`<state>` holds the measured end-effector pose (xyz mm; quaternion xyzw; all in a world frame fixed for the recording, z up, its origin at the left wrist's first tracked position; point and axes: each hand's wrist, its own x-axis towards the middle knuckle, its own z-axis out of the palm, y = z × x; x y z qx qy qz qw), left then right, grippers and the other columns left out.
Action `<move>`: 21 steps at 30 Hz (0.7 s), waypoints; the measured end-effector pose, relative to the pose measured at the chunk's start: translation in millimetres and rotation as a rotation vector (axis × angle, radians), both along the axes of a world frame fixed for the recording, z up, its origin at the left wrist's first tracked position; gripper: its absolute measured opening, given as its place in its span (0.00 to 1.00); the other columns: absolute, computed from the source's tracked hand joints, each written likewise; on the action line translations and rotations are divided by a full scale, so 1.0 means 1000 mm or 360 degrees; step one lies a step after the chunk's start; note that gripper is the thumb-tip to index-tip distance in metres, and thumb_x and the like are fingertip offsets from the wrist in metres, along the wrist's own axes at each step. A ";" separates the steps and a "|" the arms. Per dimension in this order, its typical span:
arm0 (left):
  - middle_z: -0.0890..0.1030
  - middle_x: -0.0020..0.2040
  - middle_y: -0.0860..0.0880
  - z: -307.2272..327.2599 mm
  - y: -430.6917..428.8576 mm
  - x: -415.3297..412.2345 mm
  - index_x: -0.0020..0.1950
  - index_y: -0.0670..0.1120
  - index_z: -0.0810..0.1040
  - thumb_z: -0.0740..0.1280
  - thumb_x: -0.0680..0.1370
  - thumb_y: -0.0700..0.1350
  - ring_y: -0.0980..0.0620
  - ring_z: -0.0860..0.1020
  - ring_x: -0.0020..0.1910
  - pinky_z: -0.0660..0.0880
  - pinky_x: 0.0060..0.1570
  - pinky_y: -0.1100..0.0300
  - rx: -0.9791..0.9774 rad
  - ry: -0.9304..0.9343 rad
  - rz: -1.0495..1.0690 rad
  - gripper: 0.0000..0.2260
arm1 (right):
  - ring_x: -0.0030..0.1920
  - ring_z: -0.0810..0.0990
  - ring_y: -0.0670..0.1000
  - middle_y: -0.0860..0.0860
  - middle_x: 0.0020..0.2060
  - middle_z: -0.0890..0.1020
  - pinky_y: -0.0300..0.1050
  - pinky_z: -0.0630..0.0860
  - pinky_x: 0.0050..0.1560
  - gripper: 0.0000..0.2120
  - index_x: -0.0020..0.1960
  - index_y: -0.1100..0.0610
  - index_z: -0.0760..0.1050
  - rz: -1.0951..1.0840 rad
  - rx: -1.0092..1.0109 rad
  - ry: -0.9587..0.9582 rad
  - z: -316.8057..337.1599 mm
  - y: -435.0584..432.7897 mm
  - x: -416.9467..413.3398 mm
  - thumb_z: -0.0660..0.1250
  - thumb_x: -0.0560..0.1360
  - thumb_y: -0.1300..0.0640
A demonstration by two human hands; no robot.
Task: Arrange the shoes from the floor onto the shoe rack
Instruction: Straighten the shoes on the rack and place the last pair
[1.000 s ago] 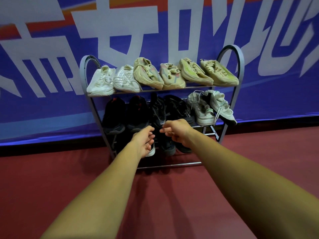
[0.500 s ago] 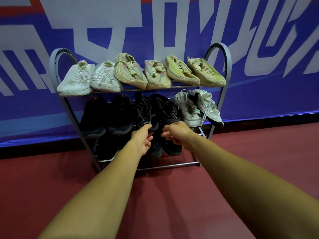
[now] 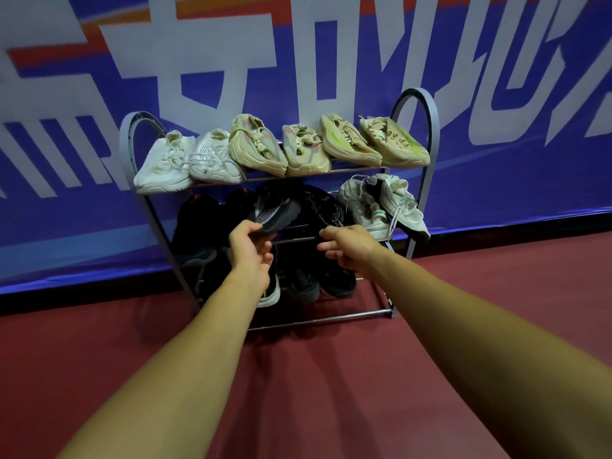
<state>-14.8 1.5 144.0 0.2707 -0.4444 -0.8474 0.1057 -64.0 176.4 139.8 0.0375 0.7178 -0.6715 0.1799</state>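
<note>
**Both hands at the middle shelf of the shoe rack**

Against the blue banner (image 3: 496, 180), at about twelve o'clock from the person, stands the grey shoe rack (image 3: 430, 134) on the red floor (image 3: 331, 392). Its top shelf is full: from ten o'clock across to two o'clock sit a pair of white sneakers (image 3: 185, 164), then a pair of beige shoes (image 3: 278, 150), then a pair of beige shoes with yellow-green streaks (image 3: 374, 144), all tipped toe-down toward the front rail.

On the middle shelf, at the left, dark shoes (image 3: 195, 226) rest in shadow. Next to them the left hand (image 3: 250, 251) is clenched on the toe of a black knit shoe (image 3: 276, 212), thumb on top and fingers beneath, the shoe tilted up over the shelf rail. Just right of it, the right hand (image 3: 347, 248) pinches the edge of a second black shoe (image 3: 326, 210) with curled fingers; how firm that hold is, I cannot tell. At the shelf's right end, toward two o'clock, lie a pair of off-white sneakers (image 3: 384, 207), laces dangling.

Below the hands, more black shoes (image 3: 318, 283) sit on the bottom level, one with a white sole.
</note>
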 end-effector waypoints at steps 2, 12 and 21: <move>0.80 0.31 0.48 0.004 -0.015 0.008 0.39 0.46 0.77 0.65 0.70 0.45 0.55 0.68 0.24 0.60 0.24 0.64 -0.0019 0.0068 0.0036 0.04 | 0.40 0.80 0.47 0.55 0.51 0.86 0.39 0.69 0.35 0.17 0.58 0.58 0.77 -0.0040 -0.0132 -0.0047 0.002 -0.003 0.001 0.67 0.78 0.46; 0.67 0.28 0.52 -0.004 -0.068 0.030 0.34 0.47 0.72 0.62 0.68 0.51 0.53 0.63 0.24 0.56 0.24 0.64 -0.0066 0.0129 -0.0194 0.08 | 0.25 0.72 0.44 0.49 0.33 0.76 0.35 0.60 0.21 0.20 0.54 0.56 0.76 -0.0405 -0.0666 -0.0165 0.002 0.001 -0.006 0.70 0.74 0.40; 0.81 0.44 0.49 0.003 -0.052 0.016 0.52 0.47 0.80 0.65 0.75 0.65 0.52 0.75 0.39 0.66 0.36 0.60 0.0005 0.0134 -0.0188 0.22 | 0.23 0.65 0.44 0.49 0.32 0.71 0.37 0.56 0.26 0.09 0.43 0.53 0.70 -0.0365 -0.0657 -0.0158 0.004 0.018 0.000 0.65 0.73 0.48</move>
